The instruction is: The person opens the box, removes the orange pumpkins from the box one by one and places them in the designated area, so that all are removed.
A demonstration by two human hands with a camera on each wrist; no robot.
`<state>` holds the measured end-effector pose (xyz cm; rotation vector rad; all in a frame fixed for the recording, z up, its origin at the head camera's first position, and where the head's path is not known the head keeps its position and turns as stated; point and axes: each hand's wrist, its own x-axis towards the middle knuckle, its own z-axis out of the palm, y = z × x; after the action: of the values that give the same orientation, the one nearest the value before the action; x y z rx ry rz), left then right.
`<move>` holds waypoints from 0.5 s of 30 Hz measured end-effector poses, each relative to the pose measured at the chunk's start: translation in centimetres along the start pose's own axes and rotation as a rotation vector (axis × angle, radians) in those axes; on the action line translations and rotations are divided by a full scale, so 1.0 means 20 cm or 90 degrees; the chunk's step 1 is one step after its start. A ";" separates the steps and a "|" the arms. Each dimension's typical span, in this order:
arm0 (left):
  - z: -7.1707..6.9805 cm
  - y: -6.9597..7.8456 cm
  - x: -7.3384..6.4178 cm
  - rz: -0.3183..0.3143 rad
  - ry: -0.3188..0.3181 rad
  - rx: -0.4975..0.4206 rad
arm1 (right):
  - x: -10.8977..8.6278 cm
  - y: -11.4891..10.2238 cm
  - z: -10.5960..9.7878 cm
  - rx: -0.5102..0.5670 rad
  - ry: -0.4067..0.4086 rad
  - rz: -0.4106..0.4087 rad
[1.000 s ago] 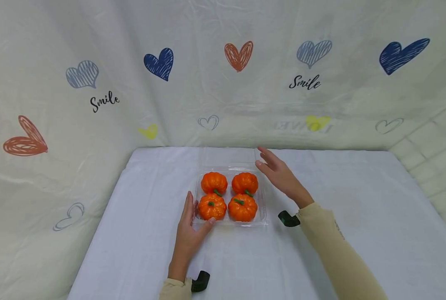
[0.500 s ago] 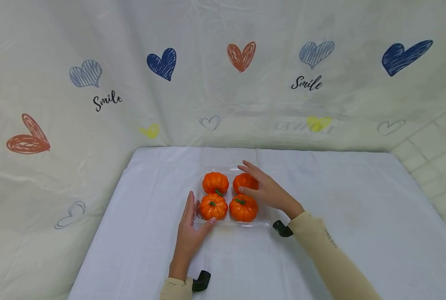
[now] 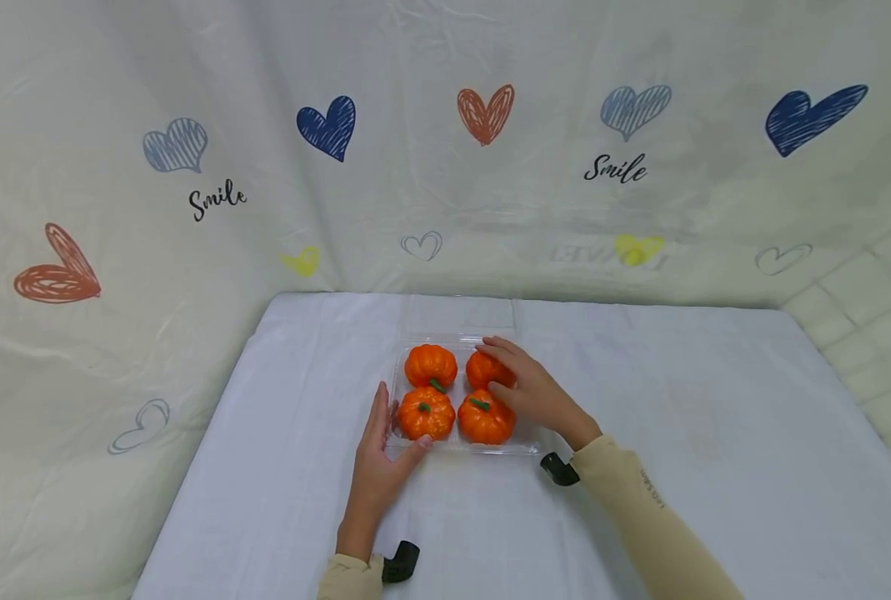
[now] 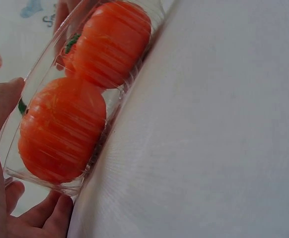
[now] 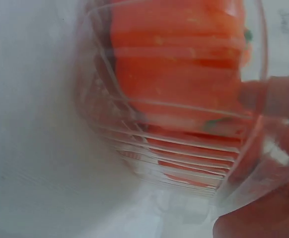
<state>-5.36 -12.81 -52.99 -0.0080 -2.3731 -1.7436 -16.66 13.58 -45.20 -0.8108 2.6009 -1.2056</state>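
Observation:
A clear plastic clamshell box (image 3: 526, 446) lies on the table with its lid (image 3: 456, 312) folded back. Several small orange pumpkins with green stems sit in it in two rows. My left hand (image 3: 380, 471) holds the box at its front left corner, thumb on the front rim and fingers along the left side. Beside that thumb is the front left pumpkin (image 3: 425, 414). My right hand (image 3: 538, 392) reaches over the right wall, fingers curved over the back right pumpkin (image 3: 483, 371) and thumb at its front. The front right pumpkin (image 3: 486, 418) is just below this thumb.
The back left pumpkin (image 3: 430, 365) sits near the lid hinge. A white cloth covers the table (image 3: 715, 417). Behind it hangs a pale curtain (image 3: 445, 183) printed with hearts. Dark wrist devices show at the left cuff (image 3: 401, 563) and right cuff (image 3: 559, 469).
My right hand has come down and left from beside the lid onto the back right pumpkin, its fingers now closer around it. My left hand has stayed at the box corner.

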 end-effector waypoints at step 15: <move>0.00 0.00 0.00 0.003 0.003 0.001 | 0.00 0.04 0.03 0.019 0.061 -0.026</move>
<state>-5.39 -12.88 -53.01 -0.0081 -2.3689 -1.7381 -16.78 13.56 -46.27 -0.8249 2.6467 -1.3225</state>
